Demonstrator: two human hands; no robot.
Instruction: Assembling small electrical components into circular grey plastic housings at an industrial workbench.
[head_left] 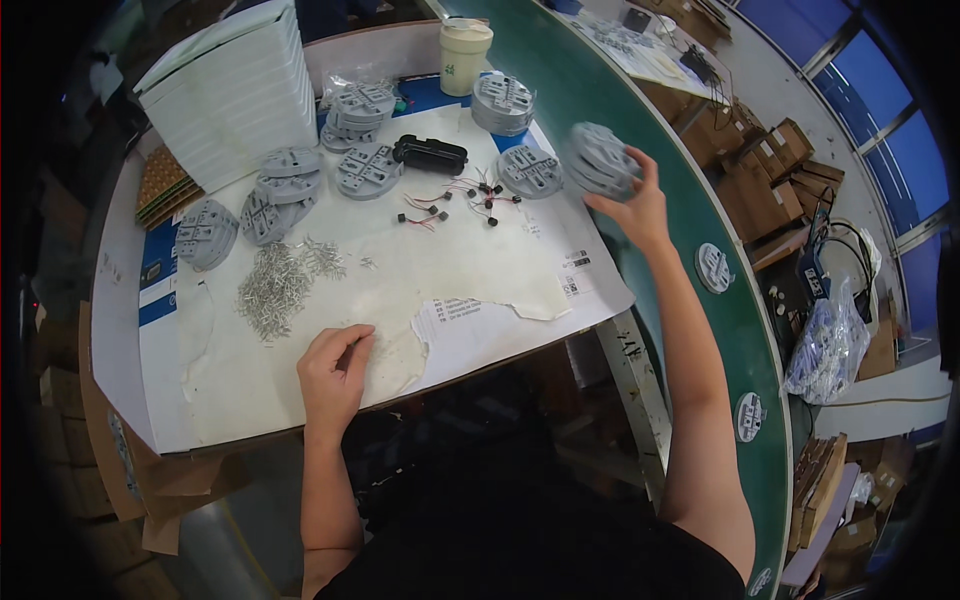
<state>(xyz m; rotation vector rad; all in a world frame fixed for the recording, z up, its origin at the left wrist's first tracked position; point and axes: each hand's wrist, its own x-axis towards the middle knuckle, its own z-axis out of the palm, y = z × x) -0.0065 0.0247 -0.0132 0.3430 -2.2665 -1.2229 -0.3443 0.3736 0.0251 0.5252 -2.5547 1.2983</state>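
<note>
One blurred stack of grey discs (600,162) is gripped by the widely spread right hand (638,208) beside the green conveyor (738,340); the left hand (333,372) is loosely curled, any contents indiscernible; metal pins (272,290) are heaped beyond.

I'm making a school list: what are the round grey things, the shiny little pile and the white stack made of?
Round grey things: probably hard plastic, matte; dull, even colour and moulded-looking slots. Shiny little pile: likely bare metal; thin bits with silvery glints. White stack: maybe foam or plastic, dull and smooth; thick pale edges, but I can't tell which.
</note>
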